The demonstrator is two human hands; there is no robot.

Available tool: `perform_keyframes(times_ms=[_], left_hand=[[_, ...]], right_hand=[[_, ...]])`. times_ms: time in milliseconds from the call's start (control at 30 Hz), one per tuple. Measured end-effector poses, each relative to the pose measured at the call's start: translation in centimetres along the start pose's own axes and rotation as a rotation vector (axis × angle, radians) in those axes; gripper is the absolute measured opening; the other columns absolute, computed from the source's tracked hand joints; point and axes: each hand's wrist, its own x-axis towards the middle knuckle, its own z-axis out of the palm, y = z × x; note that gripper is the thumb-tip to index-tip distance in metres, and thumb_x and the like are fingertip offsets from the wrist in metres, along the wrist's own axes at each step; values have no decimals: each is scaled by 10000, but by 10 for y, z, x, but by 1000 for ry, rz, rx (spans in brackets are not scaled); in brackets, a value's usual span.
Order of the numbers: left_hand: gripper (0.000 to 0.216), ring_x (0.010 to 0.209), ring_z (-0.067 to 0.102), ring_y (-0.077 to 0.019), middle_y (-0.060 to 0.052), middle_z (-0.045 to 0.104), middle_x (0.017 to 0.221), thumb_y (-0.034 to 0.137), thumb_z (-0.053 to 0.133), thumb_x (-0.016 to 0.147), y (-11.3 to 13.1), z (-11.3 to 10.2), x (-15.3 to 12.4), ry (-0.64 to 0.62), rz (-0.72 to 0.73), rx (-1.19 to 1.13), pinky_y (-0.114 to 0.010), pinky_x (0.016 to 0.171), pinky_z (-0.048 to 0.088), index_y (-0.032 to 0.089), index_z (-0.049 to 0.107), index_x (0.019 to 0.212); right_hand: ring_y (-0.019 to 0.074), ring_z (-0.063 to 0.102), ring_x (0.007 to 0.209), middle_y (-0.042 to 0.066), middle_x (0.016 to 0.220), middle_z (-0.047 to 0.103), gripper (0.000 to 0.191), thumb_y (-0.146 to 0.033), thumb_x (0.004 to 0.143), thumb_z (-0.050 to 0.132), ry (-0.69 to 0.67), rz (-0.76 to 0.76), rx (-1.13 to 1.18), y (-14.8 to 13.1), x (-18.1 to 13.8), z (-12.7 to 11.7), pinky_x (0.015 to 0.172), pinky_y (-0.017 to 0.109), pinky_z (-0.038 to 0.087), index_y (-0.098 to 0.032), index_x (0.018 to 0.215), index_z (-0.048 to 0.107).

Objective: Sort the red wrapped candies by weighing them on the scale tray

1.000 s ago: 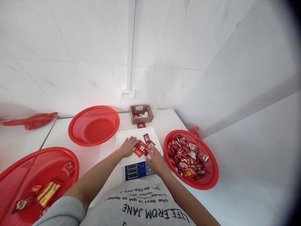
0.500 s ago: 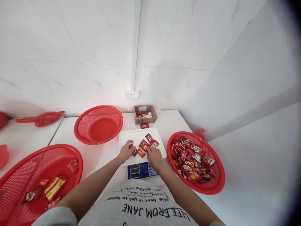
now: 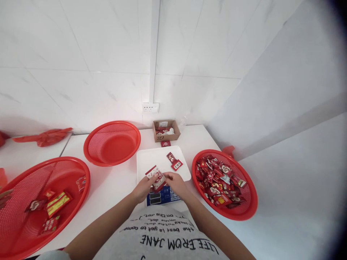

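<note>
My left hand (image 3: 145,188) is closed around several snack packets (image 3: 157,176), the top one patterned red and white, held above the near edge of the white scale tray (image 3: 148,155). My right hand (image 3: 175,183) is closed too, its fingers pinching the right side of that small stack. What lies under the top packet is mostly hidden. Two more packets, one dark red (image 3: 171,157) and one bright red (image 3: 177,165), lie on the tray's right half. Below my hands shows part of the scale's blue keypad panel (image 3: 166,196).
A red basket (image 3: 253,195) full of packets stands at right. At left, a red basket (image 3: 84,169) holds several packets, with part of another person's hand (image 3: 5,198) over it. Behind are an empty red basket (image 3: 114,148) and a cardboard box (image 3: 167,137) holding packets.
Both hands have drawn together and nearer my body, lifting several packets off the tray into a small stack. Another person's hand has come further in over the left basket.
</note>
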Motion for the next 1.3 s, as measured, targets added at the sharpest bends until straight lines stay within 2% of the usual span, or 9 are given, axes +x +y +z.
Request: perform_keyframes(times_ms=[67,200,367,567,700,800,900,1100,1300], left_hand=[[344,752,645,-173,-60,695,846,397,667,756,0,0,-1,75,-17,-61,-269,673,507,155,613,994],[191,648,657,-151,-49,702,773,277,635,795,6,-5,-5,280,-109,-162,-255,624,528,145,614,931],[110,555,649,-135,-42,698,725,240,612,810,8,-14,-10,345,-224,-262,-234,533,532,137,598,847],[140,623,673,-158,-69,711,794,191,627,793,3,-12,-13,325,-238,-253,-273,635,564,118,609,911],[234,596,662,-157,-59,705,798,320,620,810,1,-12,-11,261,-210,-176,-267,558,547,143,599,961],[333,581,649,-153,-62,697,770,457,564,826,1,-10,-8,129,-183,-161,-256,537,529,148,600,944],[267,551,636,-141,-42,681,702,396,615,805,1,-8,-6,97,-149,-153,-236,528,517,153,597,915],[191,532,637,-145,-56,685,740,271,632,801,4,-11,-7,237,-207,-164,-262,526,536,134,573,920],[179,562,649,-157,-53,678,738,232,613,813,5,-13,-14,270,-226,-202,-274,516,547,127,568,951]], right_hand=[[152,656,720,7,856,723,305,-254,852,405,-54,33,15,1,-1,6,636,263,529,-178,1003,659],[204,615,934,84,1037,676,305,-300,860,433,71,79,-150,12,6,12,838,335,475,-165,1049,631],[267,487,1110,112,1137,603,354,-209,757,575,75,57,-269,22,16,20,970,392,355,-192,1109,605],[233,549,994,109,1041,612,324,-123,781,469,62,85,-243,26,20,24,896,362,406,-170,1070,607],[180,596,907,80,1046,638,317,-175,799,477,57,93,-143,14,16,18,838,306,457,-155,1097,584],[147,616,833,20,1007,667,304,-222,782,542,-44,4,-50,-1,8,17,784,267,482,-214,1077,614],[146,619,823,17,976,674,288,-265,788,568,-120,-124,1,-8,7,17,785,276,486,-239,1065,643],[258,468,1170,150,1213,565,388,-289,832,507,226,5,-253,30,39,-9,980,416,369,-135,1184,564],[288,356,1267,161,1354,450,537,-298,826,519,285,115,-454,62,69,-16,1011,443,306,-138,1328,412]])
